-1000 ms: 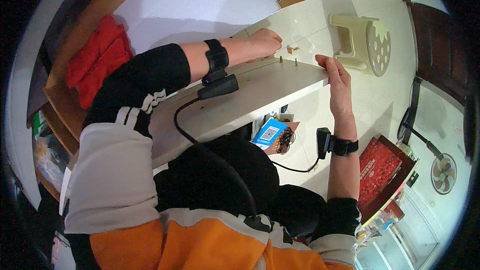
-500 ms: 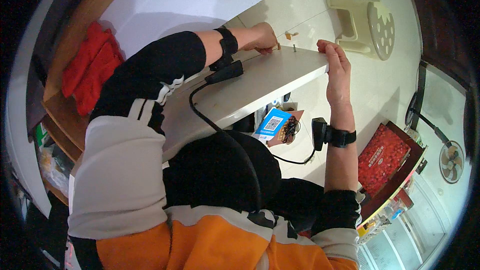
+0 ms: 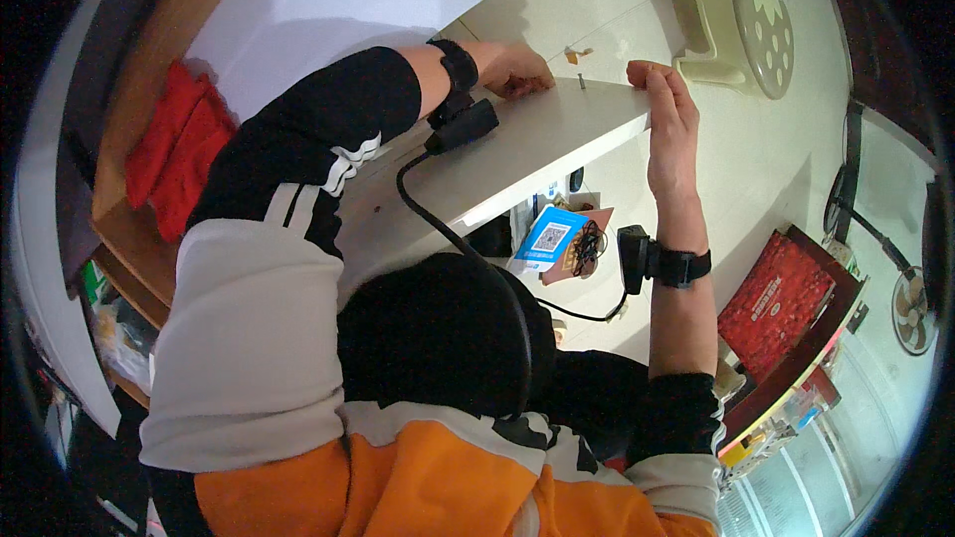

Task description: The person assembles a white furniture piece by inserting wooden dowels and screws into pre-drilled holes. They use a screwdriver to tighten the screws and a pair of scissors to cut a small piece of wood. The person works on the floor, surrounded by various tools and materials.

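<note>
A white board (image 3: 542, 144) slants across in front of me, its near end by my lap. At its far end my left hand (image 3: 519, 72) is closed, with the fingers curled down by the edge; whatever they pinch is hidden. A small metal pin (image 3: 583, 82) stands up from that edge, just right of my left hand. My right hand (image 3: 671, 111) grips the board's far right corner, fingers bent around it.
Beyond the board, a cream plastic stool (image 3: 766, 35) stands on the tiled floor. A red cloth (image 3: 179, 149) lies in the wooden-edged unit at left. Below the board are a blue card (image 3: 547, 239) and a black coiled cable (image 3: 589, 247). A red box (image 3: 776, 303) sits at right.
A short wooden dowel seen beside my left fingertips is now out of sight, and that hand lies over its spot. My right hand stays at the corner. The view has shifted slightly.
</note>
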`<state>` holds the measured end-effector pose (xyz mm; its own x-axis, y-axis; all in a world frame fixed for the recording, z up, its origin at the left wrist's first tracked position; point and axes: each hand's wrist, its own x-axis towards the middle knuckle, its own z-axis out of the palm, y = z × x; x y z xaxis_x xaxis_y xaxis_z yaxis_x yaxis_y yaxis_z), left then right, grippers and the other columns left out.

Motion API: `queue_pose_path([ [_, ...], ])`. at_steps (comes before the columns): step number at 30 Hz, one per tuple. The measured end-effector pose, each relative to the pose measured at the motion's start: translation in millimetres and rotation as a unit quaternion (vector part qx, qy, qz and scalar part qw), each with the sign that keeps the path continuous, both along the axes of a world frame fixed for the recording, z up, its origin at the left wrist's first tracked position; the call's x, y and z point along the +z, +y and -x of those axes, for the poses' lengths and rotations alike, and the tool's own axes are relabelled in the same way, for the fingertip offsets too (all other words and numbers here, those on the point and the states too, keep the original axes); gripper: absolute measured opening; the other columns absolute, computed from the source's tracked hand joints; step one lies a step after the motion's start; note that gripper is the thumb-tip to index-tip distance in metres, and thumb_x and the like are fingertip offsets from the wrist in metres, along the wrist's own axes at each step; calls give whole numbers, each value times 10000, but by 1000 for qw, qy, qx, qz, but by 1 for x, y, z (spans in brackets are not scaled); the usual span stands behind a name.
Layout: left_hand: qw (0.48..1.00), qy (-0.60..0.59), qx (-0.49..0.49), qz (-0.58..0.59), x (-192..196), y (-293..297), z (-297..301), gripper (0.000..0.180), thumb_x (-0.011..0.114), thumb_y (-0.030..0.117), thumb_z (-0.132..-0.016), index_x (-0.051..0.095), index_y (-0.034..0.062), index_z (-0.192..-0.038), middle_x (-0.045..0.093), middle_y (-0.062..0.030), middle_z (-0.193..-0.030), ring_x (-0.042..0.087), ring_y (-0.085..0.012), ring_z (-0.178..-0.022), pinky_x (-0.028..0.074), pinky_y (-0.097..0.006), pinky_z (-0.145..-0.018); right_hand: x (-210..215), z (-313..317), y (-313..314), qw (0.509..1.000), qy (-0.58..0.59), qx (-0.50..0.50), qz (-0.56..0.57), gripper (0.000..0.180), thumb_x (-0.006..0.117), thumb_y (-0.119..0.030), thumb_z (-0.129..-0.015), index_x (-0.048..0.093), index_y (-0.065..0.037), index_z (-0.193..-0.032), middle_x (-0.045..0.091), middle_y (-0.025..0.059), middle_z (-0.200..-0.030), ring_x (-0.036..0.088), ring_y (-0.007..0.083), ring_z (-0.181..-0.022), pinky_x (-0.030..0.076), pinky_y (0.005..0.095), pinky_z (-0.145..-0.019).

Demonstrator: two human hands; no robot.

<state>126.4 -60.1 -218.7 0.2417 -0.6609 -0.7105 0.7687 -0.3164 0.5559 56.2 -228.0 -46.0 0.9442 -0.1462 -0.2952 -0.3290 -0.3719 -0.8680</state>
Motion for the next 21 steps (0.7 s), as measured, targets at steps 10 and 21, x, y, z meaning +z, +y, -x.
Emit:
queue_pose_path([
  [10, 995, -59, -51, -60, 5, -7, -2, 172, 599, 233, -855, 596, 126, -721, 541, 39, -667, 469, -76, -542, 380, -251, -503, -3, 3, -2, 1000, -7, -16, -22, 329, 477, -291, -991, 625, -26, -1117, 631, 84, -1096, 552, 150, -1027, 413, 283, -902],
  [21, 900, -376, -198, -95, -21, 6, -11, 286, 611, 235, -851, 665, -30, -943, 618, -40, -809, 490, -147, -669, 383, -316, -542, 1, 4, -2, 1000, -3, -6, -16, 330, 481, -292, -996, 616, -34, -1149, 626, 64, -1109, 541, 146, -1074, 393, 281, -965],
])
